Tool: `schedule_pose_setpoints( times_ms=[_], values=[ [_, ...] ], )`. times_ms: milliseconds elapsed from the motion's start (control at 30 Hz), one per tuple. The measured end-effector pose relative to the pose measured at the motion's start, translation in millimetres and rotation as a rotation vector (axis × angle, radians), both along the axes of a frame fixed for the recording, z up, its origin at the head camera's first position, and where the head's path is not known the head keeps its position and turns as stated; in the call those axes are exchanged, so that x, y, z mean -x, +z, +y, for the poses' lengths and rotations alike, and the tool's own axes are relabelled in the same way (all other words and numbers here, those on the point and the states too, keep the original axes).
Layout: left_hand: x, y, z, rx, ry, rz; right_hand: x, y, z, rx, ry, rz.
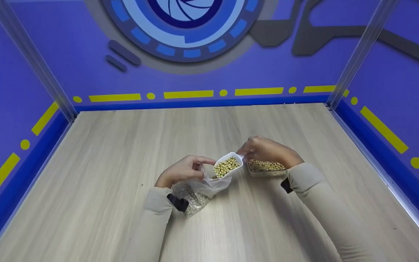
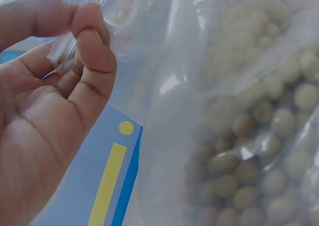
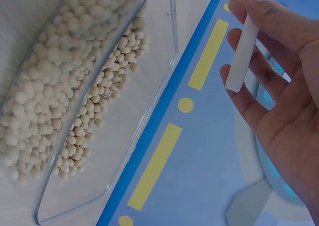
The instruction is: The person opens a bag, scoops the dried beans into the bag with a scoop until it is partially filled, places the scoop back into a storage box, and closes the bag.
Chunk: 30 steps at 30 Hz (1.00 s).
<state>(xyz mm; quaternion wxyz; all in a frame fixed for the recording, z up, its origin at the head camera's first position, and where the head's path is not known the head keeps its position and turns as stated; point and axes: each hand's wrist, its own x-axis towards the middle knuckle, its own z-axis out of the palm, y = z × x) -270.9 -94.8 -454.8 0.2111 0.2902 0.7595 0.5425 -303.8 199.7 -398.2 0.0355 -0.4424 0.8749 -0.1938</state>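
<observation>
My left hand (image 1: pixel 186 169) pinches the mouth of a clear plastic bag (image 2: pixel 159 151) that holds pale round beans, seen through the film in the left wrist view. With my right hand (image 1: pixel 267 150) I grip the handle (image 3: pixel 243 54) of a white scoop (image 1: pixel 239 157). Yellowish soybeans (image 1: pixel 225 167) fill the scoop's bowl, which is held over the bag's mouth, close by my left fingertips. Below my right wrist stands a clear rectangular container (image 1: pixel 267 174) with more soybeans (image 3: pixel 75 86) in it.
A pale wood-grain table (image 1: pixel 104 174) lies under everything. Blue printed panels (image 1: pixel 195 80) with yellow marks enclose it at the back and both sides, joined by metal corner posts (image 1: pixel 358 51). A few tiny specks lie on the tabletop.
</observation>
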Motion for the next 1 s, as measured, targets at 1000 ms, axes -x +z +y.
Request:
schedule_pose_setpoints(
  times_ms=[1000],
  values=[
    [-5.4,5.7,-0.7,-0.014,-0.017,0.031,-4.3,8.5,-5.1,-0.029,0.002,0.028]
  ],
)
